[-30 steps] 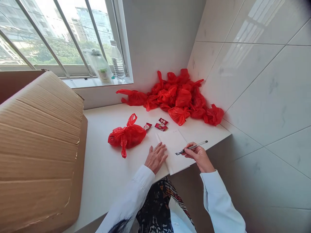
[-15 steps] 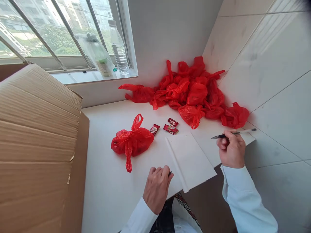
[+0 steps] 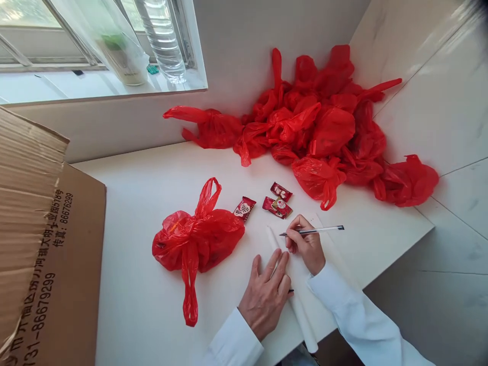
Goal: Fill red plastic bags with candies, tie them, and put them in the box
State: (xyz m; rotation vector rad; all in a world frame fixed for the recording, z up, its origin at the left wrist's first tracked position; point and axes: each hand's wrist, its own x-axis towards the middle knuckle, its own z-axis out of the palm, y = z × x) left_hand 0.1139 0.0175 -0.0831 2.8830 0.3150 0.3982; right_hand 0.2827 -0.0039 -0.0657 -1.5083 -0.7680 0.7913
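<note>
My right hand (image 3: 306, 244) grips a slim pen (image 3: 324, 229) with a clear barrel, its dark tip pointing left above the upper left of a white sheet of paper (image 3: 314, 300). The sheet's left edge is curled into a roll (image 3: 304, 320). My left hand (image 3: 267, 292) rests on this rolled edge, index and middle fingers stretched forward. A small black piece like a pen cap (image 3: 291, 291) sticks out from under its curled fingers. Left of my hands sits a knotted red plastic bag (image 3: 217, 239), with a dark red candy packet (image 3: 244, 208) touching its right side.
More small packets (image 3: 277, 207) lie beyond the paper. A heap of tied red bags (image 3: 305, 127) fills the back corner against the wall. At left stands a cardboard box (image 3: 76, 244). A water bottle (image 3: 163, 46) and a bagged cup (image 3: 127, 61) stand on the windowsill.
My right hand has brought the pen left from beyond the paper's right side to over the sheet. My left hand has moved right onto the rolled edge, fingers extending. The view has tilted down and closer.
</note>
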